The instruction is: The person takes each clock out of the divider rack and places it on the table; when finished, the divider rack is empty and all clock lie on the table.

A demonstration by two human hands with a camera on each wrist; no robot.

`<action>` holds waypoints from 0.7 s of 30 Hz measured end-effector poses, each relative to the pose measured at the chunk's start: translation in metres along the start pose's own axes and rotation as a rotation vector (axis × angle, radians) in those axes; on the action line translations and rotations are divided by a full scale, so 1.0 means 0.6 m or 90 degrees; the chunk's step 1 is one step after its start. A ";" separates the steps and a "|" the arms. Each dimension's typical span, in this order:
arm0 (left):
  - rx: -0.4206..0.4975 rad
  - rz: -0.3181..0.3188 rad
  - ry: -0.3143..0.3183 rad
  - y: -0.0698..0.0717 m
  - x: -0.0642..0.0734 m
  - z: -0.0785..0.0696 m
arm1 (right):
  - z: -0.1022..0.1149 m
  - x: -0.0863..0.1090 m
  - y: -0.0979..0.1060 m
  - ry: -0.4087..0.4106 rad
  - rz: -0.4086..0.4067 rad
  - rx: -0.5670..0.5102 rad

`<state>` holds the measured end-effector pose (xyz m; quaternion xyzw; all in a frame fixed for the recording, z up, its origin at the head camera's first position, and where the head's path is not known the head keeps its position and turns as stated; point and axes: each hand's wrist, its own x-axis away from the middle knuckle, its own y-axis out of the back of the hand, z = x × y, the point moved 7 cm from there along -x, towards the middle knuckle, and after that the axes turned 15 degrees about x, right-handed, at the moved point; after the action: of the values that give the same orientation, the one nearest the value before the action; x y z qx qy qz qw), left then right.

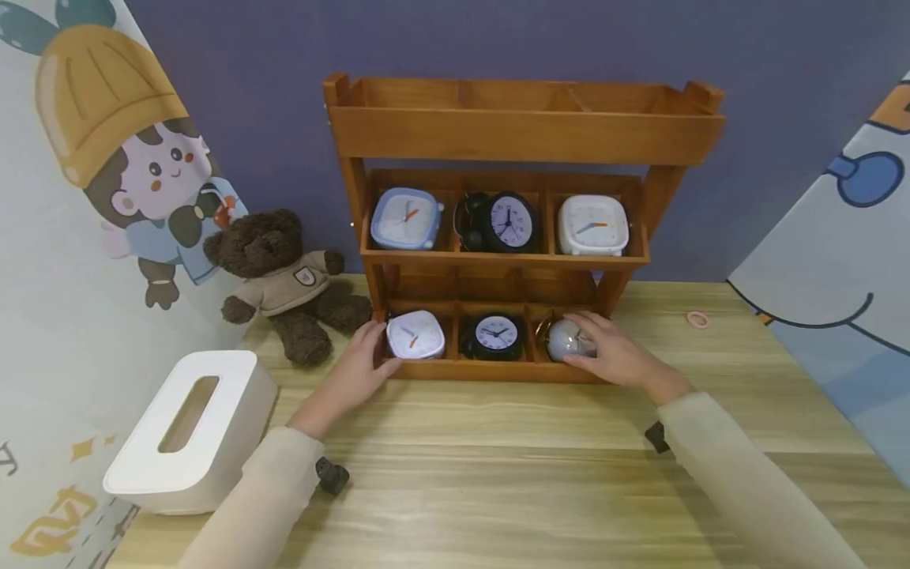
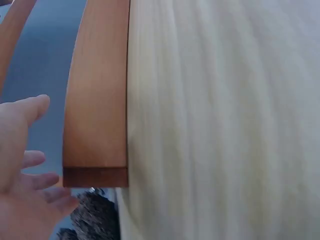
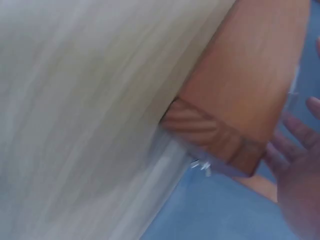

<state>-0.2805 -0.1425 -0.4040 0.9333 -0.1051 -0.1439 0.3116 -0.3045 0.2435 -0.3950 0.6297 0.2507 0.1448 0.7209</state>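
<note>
A brown wooden rack (image 1: 526, 136) with three tiers stands against the wall. At the left end of its bottom tier is my left hand (image 1: 364, 365), beside a white square alarm clock (image 1: 415, 335); in the left wrist view its fingers are spread next to the rack's end. My right hand (image 1: 617, 352) is at the other end, fingers over a grey round alarm clock (image 1: 565, 340) and partly covering it. In the right wrist view, loose fingers (image 3: 300, 131) show by the rack's end; contact is unclear. Between the hands sits a black alarm clock (image 1: 495, 336).
The middle tier holds a blue-rimmed clock (image 1: 407, 219), a black twin-bell clock (image 1: 509, 222) and a white clock (image 1: 593, 225). Left of the rack are a teddy bear (image 1: 284, 276) and a white tissue box (image 1: 235, 427). A pink ring (image 1: 698, 320) lies at the right.
</note>
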 end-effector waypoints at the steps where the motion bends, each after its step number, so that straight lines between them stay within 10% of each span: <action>1: 0.008 -0.001 0.014 0.002 0.003 0.006 | -0.004 -0.002 -0.003 -0.001 0.001 0.002; 9: 0.079 0.000 0.101 0.007 0.007 0.039 | -0.026 -0.015 -0.018 -0.038 0.032 0.001; 21: 0.131 -0.023 0.123 0.009 0.008 0.056 | -0.037 -0.028 -0.030 -0.073 0.046 -0.011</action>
<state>-0.2879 -0.1668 -0.4275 0.9716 -0.0717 -0.0475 0.2206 -0.3326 0.2502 -0.4117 0.6393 0.1850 0.1366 0.7337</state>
